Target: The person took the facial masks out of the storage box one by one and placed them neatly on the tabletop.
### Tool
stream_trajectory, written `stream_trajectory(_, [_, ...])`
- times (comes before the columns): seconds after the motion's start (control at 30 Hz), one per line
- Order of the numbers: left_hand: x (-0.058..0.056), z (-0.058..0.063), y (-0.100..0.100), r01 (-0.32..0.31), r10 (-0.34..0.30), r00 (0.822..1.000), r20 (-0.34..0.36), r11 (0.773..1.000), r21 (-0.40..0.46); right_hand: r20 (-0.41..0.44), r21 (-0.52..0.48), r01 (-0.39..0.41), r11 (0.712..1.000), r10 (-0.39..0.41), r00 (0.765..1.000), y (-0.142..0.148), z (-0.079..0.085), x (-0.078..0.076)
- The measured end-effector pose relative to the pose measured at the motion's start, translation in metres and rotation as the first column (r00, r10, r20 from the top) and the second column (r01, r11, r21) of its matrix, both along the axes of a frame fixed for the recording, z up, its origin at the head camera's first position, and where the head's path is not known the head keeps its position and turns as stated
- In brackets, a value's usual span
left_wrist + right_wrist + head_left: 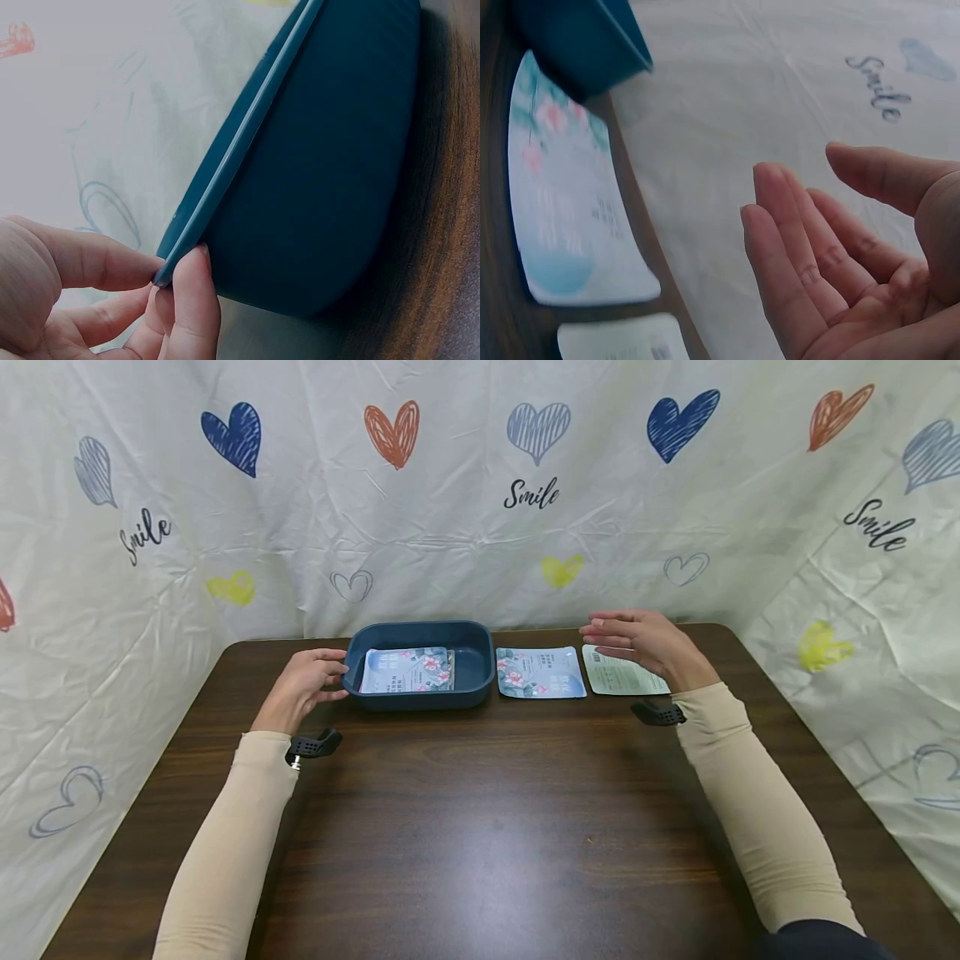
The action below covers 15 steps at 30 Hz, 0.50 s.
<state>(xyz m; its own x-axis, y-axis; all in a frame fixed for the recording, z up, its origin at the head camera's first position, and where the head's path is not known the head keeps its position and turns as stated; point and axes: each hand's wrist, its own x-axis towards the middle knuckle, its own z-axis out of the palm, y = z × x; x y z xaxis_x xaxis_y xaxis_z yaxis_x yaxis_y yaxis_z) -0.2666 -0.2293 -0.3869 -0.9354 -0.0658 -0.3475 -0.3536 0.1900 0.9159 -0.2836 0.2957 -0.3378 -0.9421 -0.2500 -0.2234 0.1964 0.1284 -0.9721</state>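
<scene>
My left hand (302, 683) pinches the rim at the left end of a blue plastic bin (472, 685). In the left wrist view the thumb and fingers (196, 300) meet on that rim. Inside the bin lies a floral sheet mask packet (401, 671), with the edge of another showing under it. Right of the bin, a second blue floral packet (542, 673) lies flat on the table. Beside it is a pale green packet (621, 672) covered in small print. Above this green packet hovers my right hand (651, 643), fingers extended and holding nothing, as the right wrist view also shows.
The dark wooden table (480, 810) stretches toward me in front of the bin and packets. A white cloth (450, 518) printed with hearts and "Smile" hangs right behind the table's back edge and along both sides. Black bands (315, 744) sit on both wrists.
</scene>
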Motion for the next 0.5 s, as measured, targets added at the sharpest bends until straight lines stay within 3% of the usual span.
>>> stream_trajectory(0.5, [0.000, 0.001, 0.001, -0.003, 0.003, 1.000, 0.010, 1.000, -0.005, 0.002, -0.116, -0.082, 0.990, 0.082, 0.997, -0.061, 0.001, -0.014])
